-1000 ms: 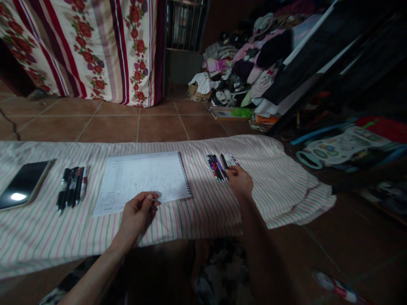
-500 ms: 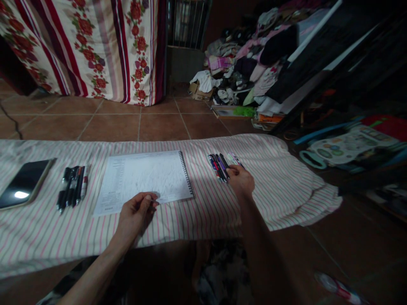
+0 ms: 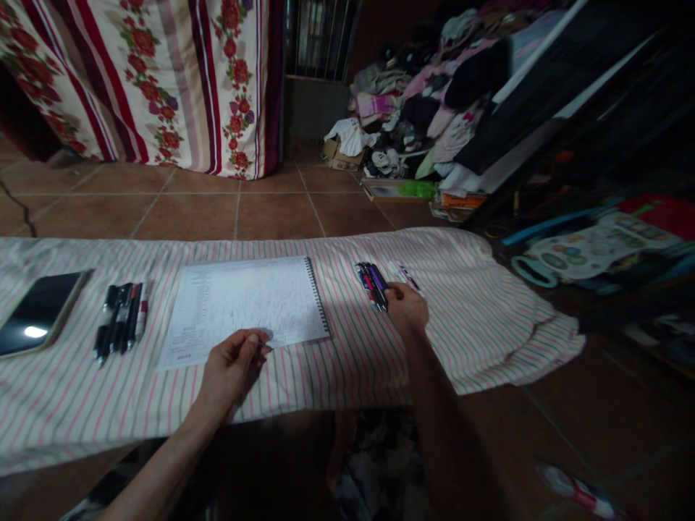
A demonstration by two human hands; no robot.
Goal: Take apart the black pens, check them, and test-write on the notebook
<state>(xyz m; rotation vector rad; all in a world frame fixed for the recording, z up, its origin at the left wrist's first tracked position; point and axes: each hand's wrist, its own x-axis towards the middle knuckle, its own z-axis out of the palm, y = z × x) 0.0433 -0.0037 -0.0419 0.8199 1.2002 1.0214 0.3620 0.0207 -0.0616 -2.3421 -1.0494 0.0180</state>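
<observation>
A spiral notebook (image 3: 250,297) lies on the striped cloth, its page covered in faint marks and its coil on the right. At its near edge, my left hand (image 3: 233,358) is closed in a pinch; what the fingertips hold, if anything, I cannot make out. My right hand (image 3: 407,307) is closed at the right side of a row of pens (image 3: 371,286), its fingertips on the lower end of a pen. Just beyond that hand lie a few light-coloured pens (image 3: 402,272), partly hidden by it.
Left of the notebook lies a group of black and dark pens (image 3: 120,322), then a phone (image 3: 40,312). The striped cloth (image 3: 347,376) covers the low surface. Behind are a floral curtain (image 3: 146,87) and a heap of clothes (image 3: 423,101). A bottle (image 3: 578,492) lies on the floor at right.
My right hand has shifted slightly left. The black pen that stuck out beside the row no longer shows apart from it, and the row looks tighter. My left hand has stayed in place.
</observation>
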